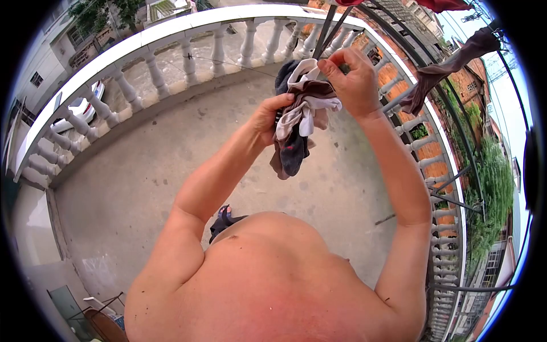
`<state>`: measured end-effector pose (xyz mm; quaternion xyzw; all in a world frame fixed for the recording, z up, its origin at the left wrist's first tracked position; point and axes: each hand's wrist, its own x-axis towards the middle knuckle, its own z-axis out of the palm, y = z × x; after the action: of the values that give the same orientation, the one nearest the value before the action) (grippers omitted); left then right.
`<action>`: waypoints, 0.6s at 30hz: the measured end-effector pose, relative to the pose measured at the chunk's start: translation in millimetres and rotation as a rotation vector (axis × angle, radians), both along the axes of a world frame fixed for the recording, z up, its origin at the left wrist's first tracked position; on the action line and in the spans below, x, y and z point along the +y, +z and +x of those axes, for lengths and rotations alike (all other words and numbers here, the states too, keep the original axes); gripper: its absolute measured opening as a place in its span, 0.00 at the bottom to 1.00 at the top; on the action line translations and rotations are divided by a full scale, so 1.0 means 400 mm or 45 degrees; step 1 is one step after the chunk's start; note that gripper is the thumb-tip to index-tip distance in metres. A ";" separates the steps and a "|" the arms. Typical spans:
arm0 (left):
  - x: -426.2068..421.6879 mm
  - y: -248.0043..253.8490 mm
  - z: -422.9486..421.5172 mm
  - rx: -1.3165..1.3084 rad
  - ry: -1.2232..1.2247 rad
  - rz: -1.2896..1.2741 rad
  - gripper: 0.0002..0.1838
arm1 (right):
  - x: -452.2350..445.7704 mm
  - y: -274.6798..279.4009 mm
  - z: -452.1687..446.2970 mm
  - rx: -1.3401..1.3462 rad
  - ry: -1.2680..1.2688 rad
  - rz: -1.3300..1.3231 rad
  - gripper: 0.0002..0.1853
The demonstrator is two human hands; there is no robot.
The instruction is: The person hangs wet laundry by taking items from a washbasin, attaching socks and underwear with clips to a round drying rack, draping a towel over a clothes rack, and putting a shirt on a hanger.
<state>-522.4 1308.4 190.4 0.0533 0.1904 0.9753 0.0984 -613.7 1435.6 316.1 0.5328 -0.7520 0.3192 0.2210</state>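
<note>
A bunch of socks [302, 108], in white, brown and dark grey, hangs in front of me at the upper middle of the head view. My left hand [269, 118] is closed around the left side of the bunch, its thumb lying over the fabric. At the top right of the bunch, my right hand [354, 77] pinches the edge of a white sock [306, 69] between thumb and fingertips. A dark grey sock [293, 154] with a small red mark dangles lowest. Parts of the bunch behind my left fingers are hidden.
A white balustrade [154, 35] curves around the concrete floor [131, 188]. On the right, a dark brown garment [439, 62] hangs from metal bars. Red cloth [444, 4] shows at the top edge. A white car [80, 111] stands beyond the railing.
</note>
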 end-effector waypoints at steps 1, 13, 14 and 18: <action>-0.009 0.003 -0.001 0.007 0.007 -0.004 0.23 | 0.015 0.005 0.015 0.039 -0.013 -0.105 0.12; -0.022 -0.017 -0.029 -0.019 -0.099 0.147 0.21 | 0.027 -0.049 0.059 0.250 0.263 0.332 0.07; -0.023 -0.025 -0.034 0.051 -0.132 0.134 0.21 | 0.027 -0.052 0.052 0.248 0.287 0.313 0.07; -0.028 -0.001 -0.022 0.043 -0.124 0.128 0.21 | 0.038 -0.084 0.045 -0.927 0.455 -0.014 0.04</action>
<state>-531.1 1297.4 190.2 0.0840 0.1401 0.9766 0.1399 -595.7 1450.7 282.7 0.5062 -0.6748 0.5244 -0.1158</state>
